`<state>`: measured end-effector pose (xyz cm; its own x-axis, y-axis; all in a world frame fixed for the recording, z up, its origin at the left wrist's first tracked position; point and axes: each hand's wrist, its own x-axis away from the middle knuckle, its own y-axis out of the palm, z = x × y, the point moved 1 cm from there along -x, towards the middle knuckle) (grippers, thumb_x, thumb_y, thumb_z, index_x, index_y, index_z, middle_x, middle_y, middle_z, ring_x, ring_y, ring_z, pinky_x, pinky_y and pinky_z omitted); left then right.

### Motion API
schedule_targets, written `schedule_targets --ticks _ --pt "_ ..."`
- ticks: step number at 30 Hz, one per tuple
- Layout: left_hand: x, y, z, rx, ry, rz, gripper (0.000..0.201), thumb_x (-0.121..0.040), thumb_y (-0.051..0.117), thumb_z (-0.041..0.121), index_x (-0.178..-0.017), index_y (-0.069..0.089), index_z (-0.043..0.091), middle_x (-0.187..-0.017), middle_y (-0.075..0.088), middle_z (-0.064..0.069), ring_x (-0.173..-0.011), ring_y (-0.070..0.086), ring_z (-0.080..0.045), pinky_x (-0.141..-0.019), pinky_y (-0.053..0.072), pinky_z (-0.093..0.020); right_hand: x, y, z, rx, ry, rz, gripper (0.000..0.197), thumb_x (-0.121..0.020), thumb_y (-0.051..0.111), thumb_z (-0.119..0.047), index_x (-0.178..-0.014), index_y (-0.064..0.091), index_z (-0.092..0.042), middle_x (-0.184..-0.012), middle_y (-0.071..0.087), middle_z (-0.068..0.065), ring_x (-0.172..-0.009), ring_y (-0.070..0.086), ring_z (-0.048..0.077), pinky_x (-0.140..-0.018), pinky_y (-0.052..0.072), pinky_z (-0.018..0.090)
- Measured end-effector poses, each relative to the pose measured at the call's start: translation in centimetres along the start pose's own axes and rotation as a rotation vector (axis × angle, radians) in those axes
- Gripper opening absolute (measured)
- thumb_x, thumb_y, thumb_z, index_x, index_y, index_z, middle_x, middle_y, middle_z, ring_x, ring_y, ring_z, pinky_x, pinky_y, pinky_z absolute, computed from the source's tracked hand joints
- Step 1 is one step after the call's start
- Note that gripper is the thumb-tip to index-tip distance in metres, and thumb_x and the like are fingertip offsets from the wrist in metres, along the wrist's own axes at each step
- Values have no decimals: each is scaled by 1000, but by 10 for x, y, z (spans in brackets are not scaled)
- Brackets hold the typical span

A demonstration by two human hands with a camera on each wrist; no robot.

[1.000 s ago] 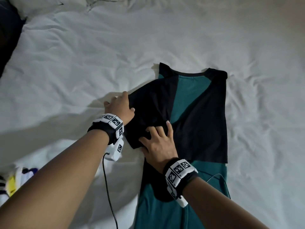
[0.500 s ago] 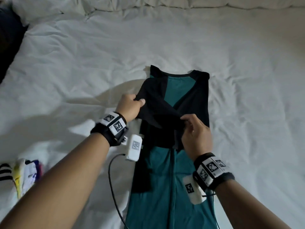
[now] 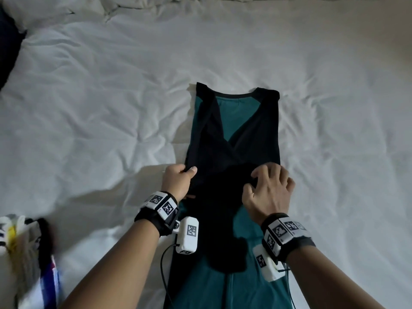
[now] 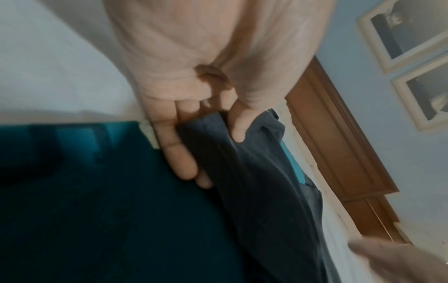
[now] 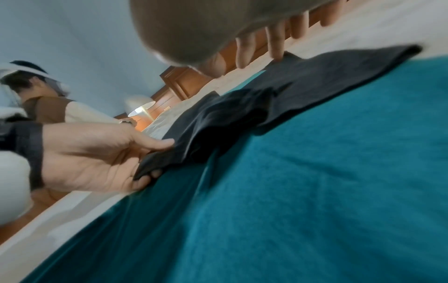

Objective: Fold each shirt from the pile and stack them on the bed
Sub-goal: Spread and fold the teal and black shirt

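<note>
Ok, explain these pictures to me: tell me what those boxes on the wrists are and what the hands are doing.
No machine here: a person folds a teal and black shirt on a white bed. The wrist straps carry small cameras. One picture comes from a head camera looking down; the other two look along each hand. The left hand pinches the shirt's folded black edge. The right hand rests with spread fingers on the black sleeve, gripping nothing. A pile of other clothes lies at lower left.

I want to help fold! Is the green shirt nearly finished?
Not yet. Both black sleeves of the teal shirt already lie folded across its chest. The left hand pinches the left sleeve's edge; the right hand touches the sleeve. Its bottom half lies unfolded, and a pile of clothes waits.
</note>
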<state>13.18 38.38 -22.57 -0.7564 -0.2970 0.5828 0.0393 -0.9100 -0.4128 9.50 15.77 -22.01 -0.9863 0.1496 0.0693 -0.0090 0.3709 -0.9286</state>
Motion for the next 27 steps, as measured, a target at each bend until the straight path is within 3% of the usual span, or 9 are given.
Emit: schedule_targets --ticks 2,3,4,6,9,13,17,21,27 --pt "0 1 -2 -1 20 15 37 -97 69 23 -94 61 -14 -107 34 4 -111 44 -37 -76 50 -50 -5 11 -17 -37 -73 40 41 -93 43 -43 -121 51 -13 -155 37 18 -151 21 35 -123 15 48" --pt "-1 2 -6 32 5 1 36 -98 68 23 -100 62 -12 -88 45 11 -83 38 -8 -75 53 -46 -8 20 -23 -8 -125 -2 52 -100 35 -47 -135 45 -10 -165 21 19 -157 6 32 -126 5 48" --pt "-3 3 -9 73 -31 1 37 -99 67 24 -114 62 -10 -104 68 -20 -87 63 -35 -76 58 -45 -9 32 -25 44 -173 -74 65 -104 24 -52 -150 34 -7 -170 5 16 -157 -5 29 -127 -2 48" --pt "-2 2 -13 146 -129 -10 40 -101 64 23 -132 59 -3 -130 58 -7 -89 63 -21 -63 63 -43 -9 53 -21 146 -215 -211 76 -104 8 -56 -162 12 -6 -170 -11 9 -156 -16 24 -127 -3 50" --pt "-3 0 -18 105 -150 -54 24 -102 62 22 -104 67 -1 -116 66 -21 -70 72 -41 -43 57 -35 -8 68 -9 215 -221 -237 76 -105 7 -58 -163 5 -8 -170 -8 7 -157 -12 25 -127 2 51" --pt "-15 -6 4 -66 -147 -71 34 -83 73 29 -61 56 9 -64 54 -3 -62 63 -38 -58 62 -52 -10 71 -7 223 -230 -248 76 -105 5 -57 -162 3 -8 -170 -8 9 -157 -12 27 -127 1 52" --pt "-45 -8 43 -235 13 9 58 -73 68 68 -56 58 13 -62 63 0 -71 64 -31 -66 52 -38 -11 74 -6 233 -244 -265 75 -106 4 -56 -162 3 -7 -170 -8 10 -157 -12 28 -126 2 53" --pt "-78 6 88 -310 197 58 62 -78 70 67 -57 41 17 -53 46 5 -54 48 -21 -54 32 -30 -10 76 -3 214 -248 -258 73 -107 10 -55 -162 3 -7 -170 -7 10 -157 -12 28 -126 1 53" --pt "-133 20 109 -183 221 -33 50 -88 75 42 -60 40 19 -54 40 7 -54 40 -17 -59 34 -30 -10 79 -2 193 -246 -274 72 -107 13 -53 -162 2 -8 -170 -9 9 -157 -13 27 -126 -2 52"
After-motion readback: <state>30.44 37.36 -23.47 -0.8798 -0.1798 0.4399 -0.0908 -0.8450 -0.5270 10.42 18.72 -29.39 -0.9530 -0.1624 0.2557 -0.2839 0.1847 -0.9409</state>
